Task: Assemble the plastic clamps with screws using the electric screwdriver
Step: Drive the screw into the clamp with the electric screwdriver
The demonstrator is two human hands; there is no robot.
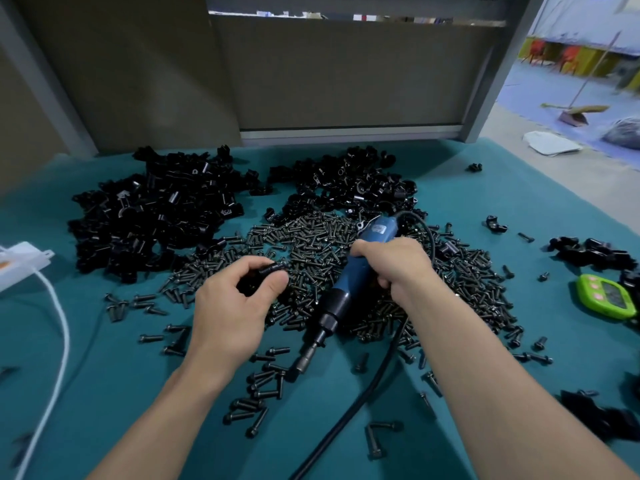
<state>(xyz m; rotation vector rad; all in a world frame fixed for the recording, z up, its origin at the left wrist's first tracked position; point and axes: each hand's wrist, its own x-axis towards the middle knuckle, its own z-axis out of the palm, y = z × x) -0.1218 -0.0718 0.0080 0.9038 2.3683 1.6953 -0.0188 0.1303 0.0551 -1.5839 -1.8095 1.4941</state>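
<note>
My right hand (pixel 393 263) grips the blue electric screwdriver (pixel 349 282), whose bit (pixel 306 362) points down and towards me over the teal table. My left hand (pixel 239 299) is closed around a small black plastic clamp (pixel 263 273), just left of the tool. A wide heap of black screws (pixel 311 251) lies under and between both hands. Two piles of black clamp parts sit behind it: one at the far left (pixel 152 213), one at the far centre (pixel 349 185).
The screwdriver's black cable (pixel 360 400) runs towards me between my arms. A white power strip (pixel 20 261) with a white cord lies at the left edge. A green timer (pixel 606 296) and more black clamps (pixel 592 252) lie at the right. A grey panel stands behind the table.
</note>
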